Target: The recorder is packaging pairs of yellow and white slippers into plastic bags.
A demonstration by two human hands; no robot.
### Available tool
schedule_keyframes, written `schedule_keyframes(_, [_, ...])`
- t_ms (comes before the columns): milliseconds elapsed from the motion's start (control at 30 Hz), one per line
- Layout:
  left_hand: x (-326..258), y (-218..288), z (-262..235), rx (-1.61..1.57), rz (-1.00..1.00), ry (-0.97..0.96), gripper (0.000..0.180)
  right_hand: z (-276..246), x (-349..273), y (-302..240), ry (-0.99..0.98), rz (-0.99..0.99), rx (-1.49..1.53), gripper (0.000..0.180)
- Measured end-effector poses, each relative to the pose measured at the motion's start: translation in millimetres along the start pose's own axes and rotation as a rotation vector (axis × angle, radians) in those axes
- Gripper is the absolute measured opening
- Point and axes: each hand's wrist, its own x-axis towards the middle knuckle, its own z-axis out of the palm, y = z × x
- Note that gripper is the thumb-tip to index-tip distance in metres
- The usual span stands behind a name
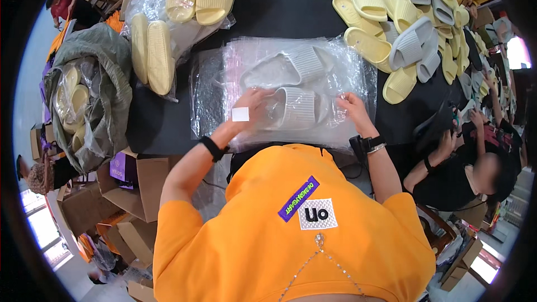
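Observation:
A pair of pale grey slippers (299,107) lies in a clear plastic bag (335,81), on top of a stack of similar bags (232,67). At the left end of the pair, my left hand (251,106) has its fingers bent over the bag; they are slightly blurred. A white square label (240,114) sits on the back of that hand. My right hand (353,107) pinches the bag film near its right side, apart from the slippers. Both slippers point the same way, one beyond the other.
A heap of yellow and grey slippers (403,39) covers the right of the black table (257,0). Bagged yellow slippers (152,53) lie at the left. Beside them stands a grey-green sack (114,61), above cardboard boxes (154,182). A co-worker in black (470,184) works at the right.

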Motion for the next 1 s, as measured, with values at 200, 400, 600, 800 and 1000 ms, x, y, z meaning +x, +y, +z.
schedule_keyframes(200, [49,9,2,0.346,0.107,-0.080,0.051,17,12,-30,0.031,-0.164,0.010,0.068])
schedule_keyframes(400, [65,-1,16,0.162,0.071,-0.085,0.051,26,26,-60,-0.076,-0.005,-0.041,0.096])
schedule_keyframes(600, [71,0,15,-0.062,-0.060,-0.079,0.050,19,54,-50,-0.176,-0.003,-0.055,0.078])
schedule_keyframes(800, [56,11,30,-0.010,-0.235,0.080,0.032,18,50,-47,-0.327,0.010,-0.175,0.061])
schedule_keyframes(1000, [53,15,45,0.237,-0.182,-0.001,0.026,13,32,-42,-0.171,-0.102,-0.101,0.047])
